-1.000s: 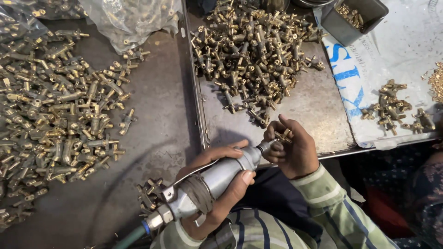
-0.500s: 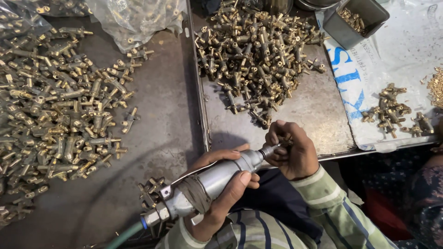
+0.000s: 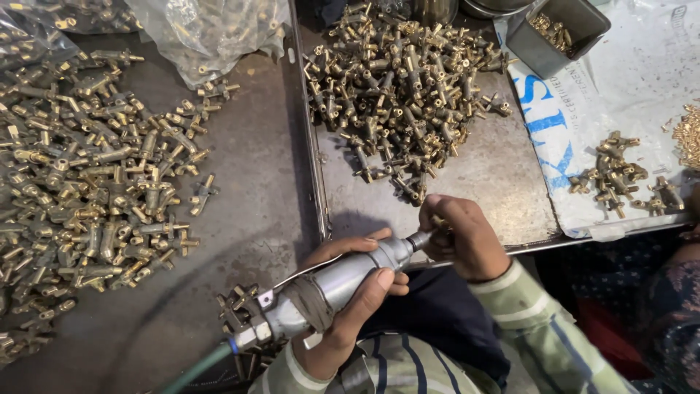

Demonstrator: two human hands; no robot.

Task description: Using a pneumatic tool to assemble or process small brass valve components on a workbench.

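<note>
**Two hands on air tool at tray edge, brass fittings all around**

Dark work surface [image 3: 248, 219] fills left half. Metal tray [image 3: 496, 182] sits to its right, long edge running top to bottom. White printed sheet [image 3: 620, 87] covers tray's right part.

Big spread of brass fittings [image 3: 95, 182] on the dark surface, left. Second heap of brass fittings [image 3: 401, 87] in the tray's upper part. Clear plastic bag [image 3: 204, 33] with more fittings at top, left of tray. Grey metal bin [image 3: 561, 29] top right, small brass parts inside. Small cluster of fittings [image 3: 616, 171] on the white sheet, well apart from the hands.

Pneumatic tool [image 3: 328, 288], silver, tilted, nose up-right at tray's near edge, green hose [image 3: 197, 368] off its lower-left end. Left hand [image 3: 350, 299] wrapped closed around tool body, thumb over top. Right hand [image 3: 467, 237] curled shut at tool nose, fingers pinching a small brass piece [image 3: 436, 220] against the tip; piece mostly hidden by fingers. Few loose fittings [image 3: 233, 306] just beside tool's rear end. Striped sleeves at bottom.
</note>
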